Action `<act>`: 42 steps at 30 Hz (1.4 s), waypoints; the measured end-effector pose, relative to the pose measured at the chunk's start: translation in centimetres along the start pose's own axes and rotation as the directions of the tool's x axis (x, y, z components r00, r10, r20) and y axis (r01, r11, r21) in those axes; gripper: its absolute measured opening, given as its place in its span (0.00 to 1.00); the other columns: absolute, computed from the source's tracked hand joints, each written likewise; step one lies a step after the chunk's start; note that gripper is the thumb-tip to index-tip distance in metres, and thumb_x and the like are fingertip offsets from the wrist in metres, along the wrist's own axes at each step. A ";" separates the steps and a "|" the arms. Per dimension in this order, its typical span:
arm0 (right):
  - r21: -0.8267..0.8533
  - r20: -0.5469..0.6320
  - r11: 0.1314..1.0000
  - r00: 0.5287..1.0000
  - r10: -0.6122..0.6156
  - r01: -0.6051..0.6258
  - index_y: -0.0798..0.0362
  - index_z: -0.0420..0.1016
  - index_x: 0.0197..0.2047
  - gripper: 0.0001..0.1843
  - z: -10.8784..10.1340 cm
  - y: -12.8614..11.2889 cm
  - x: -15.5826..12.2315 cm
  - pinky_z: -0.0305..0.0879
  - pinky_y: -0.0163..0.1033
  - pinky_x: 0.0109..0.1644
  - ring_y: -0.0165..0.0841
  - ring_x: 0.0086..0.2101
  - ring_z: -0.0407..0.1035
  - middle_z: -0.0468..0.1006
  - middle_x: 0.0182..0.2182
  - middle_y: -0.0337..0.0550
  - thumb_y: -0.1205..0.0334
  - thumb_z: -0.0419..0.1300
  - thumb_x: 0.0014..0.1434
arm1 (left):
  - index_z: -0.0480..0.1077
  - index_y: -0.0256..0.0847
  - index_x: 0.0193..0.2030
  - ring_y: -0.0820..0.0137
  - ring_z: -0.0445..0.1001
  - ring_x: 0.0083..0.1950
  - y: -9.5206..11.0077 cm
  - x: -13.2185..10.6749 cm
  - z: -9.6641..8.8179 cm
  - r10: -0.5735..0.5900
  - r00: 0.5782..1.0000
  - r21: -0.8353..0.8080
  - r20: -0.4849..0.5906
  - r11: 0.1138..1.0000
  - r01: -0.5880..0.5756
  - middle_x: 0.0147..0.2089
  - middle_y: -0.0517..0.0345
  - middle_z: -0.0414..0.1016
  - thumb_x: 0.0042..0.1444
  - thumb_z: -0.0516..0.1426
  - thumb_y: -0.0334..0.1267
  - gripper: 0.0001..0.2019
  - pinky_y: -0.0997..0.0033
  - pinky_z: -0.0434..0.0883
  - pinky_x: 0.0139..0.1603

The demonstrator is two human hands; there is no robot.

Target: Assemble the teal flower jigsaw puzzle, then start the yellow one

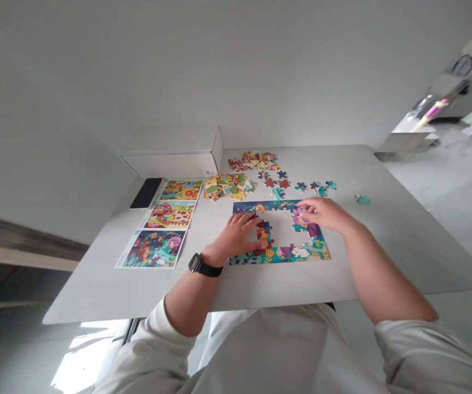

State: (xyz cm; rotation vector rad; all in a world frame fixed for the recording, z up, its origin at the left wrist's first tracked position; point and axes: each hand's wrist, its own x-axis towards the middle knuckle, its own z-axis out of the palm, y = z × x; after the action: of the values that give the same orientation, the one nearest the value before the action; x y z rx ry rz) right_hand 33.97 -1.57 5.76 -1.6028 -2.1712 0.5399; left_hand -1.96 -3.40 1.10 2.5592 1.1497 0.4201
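A partly assembled jigsaw puzzle (279, 256) lies flat on the table, its border joined around a bare middle where the white tabletop shows. My left hand (238, 235) rests on its left side, fingers and thumb spread, with brown and orange pieces between them. At the puzzle's upper right corner, my right hand (322, 212) has thumb and fingertips closed on a purple puzzle piece (300, 215); the fingers cover part of it. Loose teal and blue puzzle pieces (321, 190) lie just beyond the right hand. A dark watch (195, 263) is on my left wrist.
Three picture sheets (156, 249) lie in a column at the left, beside a black phone (146, 193). A white box (172, 158) stands against the wall. Piles of yellow pieces (228, 187) and reddish pieces (253, 160) sit at the back. One teal piece (362, 200) lies apart at right.
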 end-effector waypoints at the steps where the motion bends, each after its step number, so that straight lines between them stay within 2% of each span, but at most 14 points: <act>1: -0.032 0.036 0.999 0.999 -0.027 0.028 0.45 0.88 0.55 0.17 0.3 0.4 -0.3 0.78 0.43 0.51 0.40 0.43 0.83 0.88 0.49 0.46 0.58 0.72 0.62 | 0.71 0.46 0.76 0.41 0.65 0.78 0.0 0.0 0.0 -0.001 1.000 0.011 0.011 1.000 0.001 0.79 0.38 0.67 0.59 0.72 0.59 0.42 0.39 0.61 0.80; 3: -0.089 0.078 0.993 0.995 -0.068 0.075 0.44 0.87 0.57 0.20 0.9 1.2 -0.7 0.77 0.45 0.57 0.43 0.49 0.82 0.87 0.53 0.48 0.56 0.73 0.62 | 0.70 0.45 0.77 0.41 0.64 0.79 0.1 -0.1 0.0 -0.001 1.000 0.034 0.027 0.999 0.000 0.79 0.38 0.66 0.58 0.73 0.60 0.45 0.38 0.60 0.81; 6: -0.160 0.116 0.984 0.992 -0.056 0.074 0.44 0.86 0.61 0.25 1.9 1.9 -1.2 0.75 0.48 0.64 0.46 0.54 0.80 0.84 0.57 0.50 0.56 0.75 0.61 | 0.68 0.45 0.78 0.40 0.62 0.79 0.2 -0.1 -0.1 -0.008 0.999 0.060 0.040 0.998 0.006 0.80 0.39 0.64 0.56 0.73 0.60 0.47 0.39 0.59 0.81; 13: -0.272 0.179 0.962 0.982 0.057 -0.006 0.44 0.84 0.62 0.30 3.1 0.7 -1.9 0.72 0.55 0.68 0.53 0.61 0.75 0.79 0.64 0.53 0.53 0.79 0.57 | 0.67 0.47 0.79 0.39 0.63 0.79 -0.1 0.1 0.0 -0.027 0.999 0.054 0.044 0.998 0.025 0.80 0.40 0.64 0.55 0.74 0.61 0.48 0.38 0.59 0.81; 17: -0.280 0.163 0.960 0.985 0.055 -0.007 0.44 0.86 0.58 0.21 3.1 0.2 -1.8 0.72 0.53 0.66 0.51 0.59 0.76 0.80 0.62 0.52 0.51 0.75 0.63 | 0.66 0.46 0.79 0.38 0.62 0.79 -0.3 0.1 0.1 -0.025 0.998 0.045 0.054 0.999 0.023 0.80 0.39 0.64 0.54 0.74 0.62 0.50 0.37 0.60 0.80; 21: -0.234 0.118 0.972 0.992 0.037 -0.008 0.43 0.87 0.56 0.15 2.9 0.9 -1.4 0.73 0.51 0.64 0.48 0.56 0.78 0.82 0.58 0.50 0.52 0.70 0.68 | 0.66 0.47 0.79 0.38 0.63 0.79 -0.7 0.0 0.4 -0.006 1.000 0.014 0.024 1.000 0.006 0.80 0.39 0.65 0.56 0.73 0.60 0.48 0.36 0.60 0.81; 23: -0.177 0.059 0.984 0.998 0.029 -0.018 0.44 0.86 0.58 0.16 2.8 1.4 -1.2 0.74 0.49 0.62 0.46 0.54 0.79 0.84 0.56 0.49 0.54 0.69 0.69 | 0.66 0.47 0.79 0.41 0.66 0.78 -0.9 0.0 0.3 0.003 1.000 -0.031 -0.022 1.000 -0.004 0.79 0.40 0.68 0.60 0.71 0.57 0.43 0.37 0.63 0.79; 25: -0.106 -0.019 0.993 0.999 0.044 -0.045 0.45 0.85 0.60 0.17 2.7 1.9 -1.0 0.75 0.47 0.60 0.43 0.50 0.81 0.85 0.54 0.49 0.57 0.67 0.70 | 0.68 0.47 0.77 0.45 0.70 0.75 -1.0 0.2 -0.1 -0.013 0.994 -0.085 -0.113 0.996 0.004 0.76 0.41 0.71 0.66 0.67 0.54 0.36 0.41 0.67 0.77; 29: -0.036 -0.108 0.990 0.986 0.129 -0.134 0.47 0.86 0.58 0.16 2.6 2.3 -0.4 0.77 0.45 0.55 0.40 0.43 0.83 0.88 0.51 0.48 0.62 0.64 0.70 | 0.73 0.46 0.70 0.52 0.76 0.69 -0.6 0.6 -1.1 -0.115 0.930 -0.206 -0.349 0.978 0.044 0.68 0.43 0.77 0.72 0.61 0.48 0.23 0.48 0.73 0.73; 32: -0.045 -0.138 0.986 0.978 0.155 -0.163 0.46 0.87 0.55 0.15 2.9 2.3 -0.2 0.78 0.45 0.53 0.40 0.42 0.83 0.89 0.48 0.46 0.63 0.63 0.69 | 0.75 0.45 0.65 0.56 0.79 0.65 0.0 0.7 -1.4 -0.198 0.882 -0.331 -0.427 0.942 0.052 0.62 0.46 0.80 0.73 0.60 0.48 0.19 0.53 0.76 0.69; 37: -0.023 -0.192 0.987 0.970 0.150 -0.157 0.45 0.87 0.53 0.14 3.0 2.2 0.1 0.78 0.45 0.52 0.39 0.41 0.83 0.90 0.46 0.45 0.62 0.63 0.69 | 0.78 0.44 0.58 0.60 0.82 0.56 1.0 0.8 -0.9 -0.311 0.853 -0.538 -0.419 0.842 0.043 0.56 0.48 0.83 0.73 0.59 0.51 0.16 0.58 0.78 0.62; 42: -0.037 -0.215 0.991 0.970 0.116 -0.127 0.46 0.87 0.54 0.15 1.7 2.5 1.2 0.78 0.44 0.51 0.38 0.39 0.83 0.90 0.44 0.43 0.61 0.64 0.67 | 0.77 0.42 0.56 0.63 0.81 0.47 1.8 1.0 -0.5 -0.450 0.824 -0.766 -0.345 0.642 0.029 0.50 0.50 0.83 0.72 0.60 0.56 0.20 0.63 0.78 0.53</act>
State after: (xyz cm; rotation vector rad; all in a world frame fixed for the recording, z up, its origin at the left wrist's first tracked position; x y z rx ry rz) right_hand 34.80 0.16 3.13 -1.7426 -1.9538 0.3332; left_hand -0.28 -3.69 2.37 1.5632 1.1414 1.2642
